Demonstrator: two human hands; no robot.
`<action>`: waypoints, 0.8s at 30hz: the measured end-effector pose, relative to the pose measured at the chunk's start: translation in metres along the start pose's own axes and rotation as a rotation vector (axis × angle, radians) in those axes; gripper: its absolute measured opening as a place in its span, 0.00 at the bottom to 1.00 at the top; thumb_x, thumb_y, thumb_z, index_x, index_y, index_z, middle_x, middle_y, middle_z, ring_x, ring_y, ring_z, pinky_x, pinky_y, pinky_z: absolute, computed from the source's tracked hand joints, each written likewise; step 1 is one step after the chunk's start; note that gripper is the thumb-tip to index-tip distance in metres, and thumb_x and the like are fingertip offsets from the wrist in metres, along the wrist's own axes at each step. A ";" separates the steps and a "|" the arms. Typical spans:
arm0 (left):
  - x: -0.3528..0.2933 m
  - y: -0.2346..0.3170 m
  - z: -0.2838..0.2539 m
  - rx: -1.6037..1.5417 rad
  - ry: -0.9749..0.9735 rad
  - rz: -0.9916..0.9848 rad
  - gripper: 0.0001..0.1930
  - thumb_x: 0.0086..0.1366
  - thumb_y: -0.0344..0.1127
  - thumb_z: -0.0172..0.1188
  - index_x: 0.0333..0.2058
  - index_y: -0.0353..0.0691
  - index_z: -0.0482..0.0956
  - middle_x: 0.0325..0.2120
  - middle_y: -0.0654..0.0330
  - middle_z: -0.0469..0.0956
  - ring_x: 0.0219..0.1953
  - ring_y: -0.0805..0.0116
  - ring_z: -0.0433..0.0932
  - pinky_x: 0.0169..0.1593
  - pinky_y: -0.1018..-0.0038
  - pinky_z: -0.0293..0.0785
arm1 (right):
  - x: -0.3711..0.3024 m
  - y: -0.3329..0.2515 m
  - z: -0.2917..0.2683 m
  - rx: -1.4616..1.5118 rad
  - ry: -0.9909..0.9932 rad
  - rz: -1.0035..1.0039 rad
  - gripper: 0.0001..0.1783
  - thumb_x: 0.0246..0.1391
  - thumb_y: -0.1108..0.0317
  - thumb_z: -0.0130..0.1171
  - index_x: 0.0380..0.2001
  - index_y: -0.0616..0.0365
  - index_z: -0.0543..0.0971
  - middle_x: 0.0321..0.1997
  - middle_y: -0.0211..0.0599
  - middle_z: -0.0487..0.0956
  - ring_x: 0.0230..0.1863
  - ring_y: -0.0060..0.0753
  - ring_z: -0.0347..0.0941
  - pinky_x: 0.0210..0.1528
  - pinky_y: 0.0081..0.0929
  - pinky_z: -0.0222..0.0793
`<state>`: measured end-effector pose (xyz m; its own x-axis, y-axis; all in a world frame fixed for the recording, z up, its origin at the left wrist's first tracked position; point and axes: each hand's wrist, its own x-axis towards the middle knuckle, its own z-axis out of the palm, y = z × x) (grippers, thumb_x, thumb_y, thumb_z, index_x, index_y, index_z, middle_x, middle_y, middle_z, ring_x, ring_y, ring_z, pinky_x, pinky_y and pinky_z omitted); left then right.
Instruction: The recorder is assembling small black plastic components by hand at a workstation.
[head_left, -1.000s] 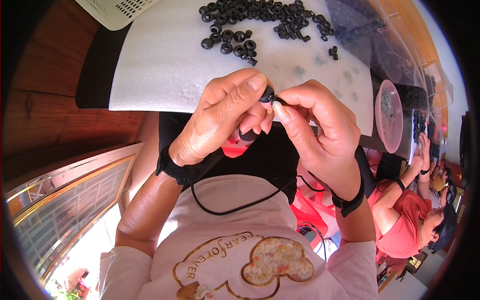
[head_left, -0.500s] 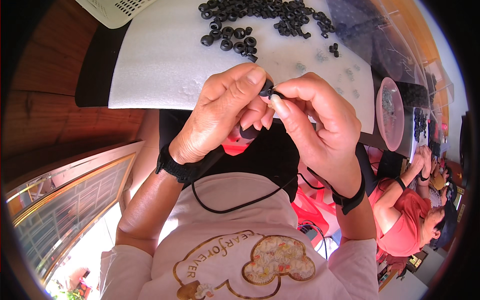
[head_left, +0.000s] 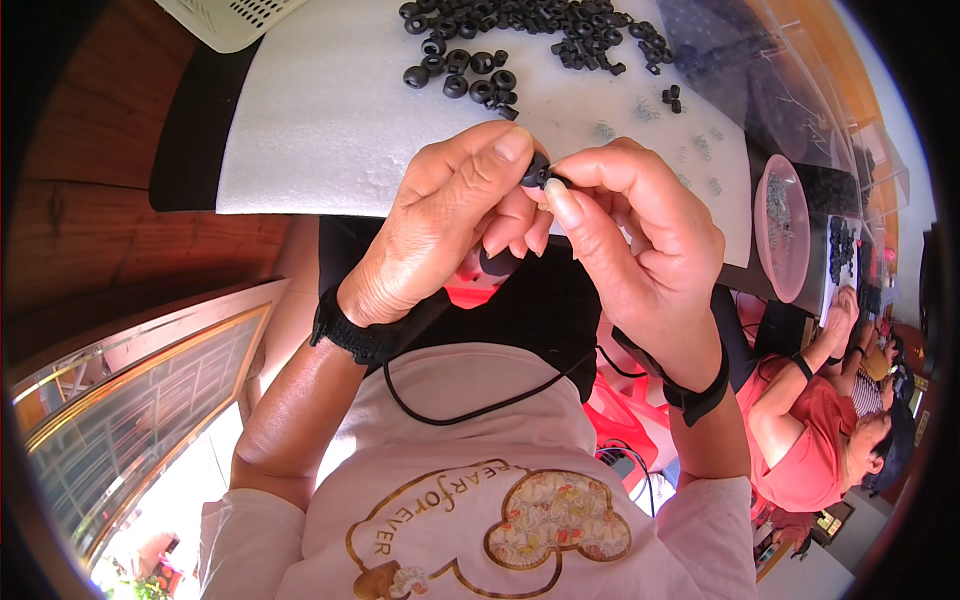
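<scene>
My left hand (head_left: pixel 430 220) is closed, its thumb and fingers gripping a small rounded black plastic part (head_left: pixel 535 170) above the table's near edge. Against that part's right side, my right hand (head_left: pixel 645 225) pinches a smaller black piece (head_left: pixel 558 180) between thumb and forefinger. The two pieces meet or nearly meet; the fingertips cover the join. On the white foam sheet (head_left: pixel 310 140) beyond my hands lie several black ring-shaped parts (head_left: pixel 455 86) and a larger pile of small black parts (head_left: pixel 590 45).
Small clusters of fine clear or metallic bits (head_left: pixel 648 108) lie on the sheet's right side. A pink bowl (head_left: pixel 796 270) with similar bits stands at the right, below a clear plastic panel (head_left: pixel 800 90). At the top left is a white perforated basket (head_left: pixel 225 30). A person in red (head_left: pixel 800 450) works at the right.
Both hands stay together with the black pieces between them. The right fingers have shifted slightly, and the view has moved a little. The co-worker's hands at the right have moved slightly.
</scene>
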<state>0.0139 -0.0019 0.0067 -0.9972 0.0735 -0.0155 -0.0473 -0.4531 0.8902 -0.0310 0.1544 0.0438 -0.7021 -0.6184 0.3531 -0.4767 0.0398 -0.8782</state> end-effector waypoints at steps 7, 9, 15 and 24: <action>0.000 -0.001 0.000 -0.002 0.008 -0.002 0.23 0.71 0.53 0.45 0.30 0.35 0.69 0.13 0.65 0.64 0.23 0.73 0.71 0.29 0.79 0.67 | 0.001 0.002 0.001 0.040 0.008 -0.010 0.03 0.56 0.82 0.53 0.34 0.67 0.73 0.27 0.33 0.75 0.25 0.18 0.75 0.25 0.14 0.70; 0.000 0.000 0.000 0.005 0.008 0.000 0.23 0.71 0.53 0.45 0.30 0.35 0.69 0.13 0.65 0.64 0.23 0.73 0.71 0.29 0.79 0.67 | 0.000 0.003 0.001 0.040 0.012 -0.014 0.03 0.56 0.82 0.53 0.34 0.67 0.73 0.27 0.33 0.74 0.25 0.18 0.75 0.25 0.14 0.70; -0.001 -0.002 0.000 -0.002 0.008 0.006 0.23 0.71 0.52 0.45 0.29 0.35 0.69 0.13 0.65 0.63 0.23 0.72 0.71 0.29 0.79 0.67 | -0.001 0.002 0.002 0.023 0.016 -0.017 0.02 0.56 0.82 0.53 0.34 0.67 0.73 0.26 0.33 0.74 0.25 0.17 0.75 0.24 0.14 0.70; -0.001 0.000 0.002 -0.007 0.009 0.002 0.23 0.71 0.53 0.44 0.29 0.36 0.69 0.13 0.65 0.63 0.23 0.72 0.71 0.30 0.78 0.67 | -0.001 0.002 0.003 0.080 0.036 -0.018 0.02 0.57 0.81 0.52 0.34 0.66 0.73 0.25 0.33 0.76 0.25 0.17 0.75 0.25 0.13 0.71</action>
<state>0.0146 0.0000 0.0078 -0.9977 0.0647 -0.0177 -0.0455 -0.4597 0.8869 -0.0294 0.1525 0.0407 -0.7132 -0.5896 0.3791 -0.4468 -0.0344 -0.8940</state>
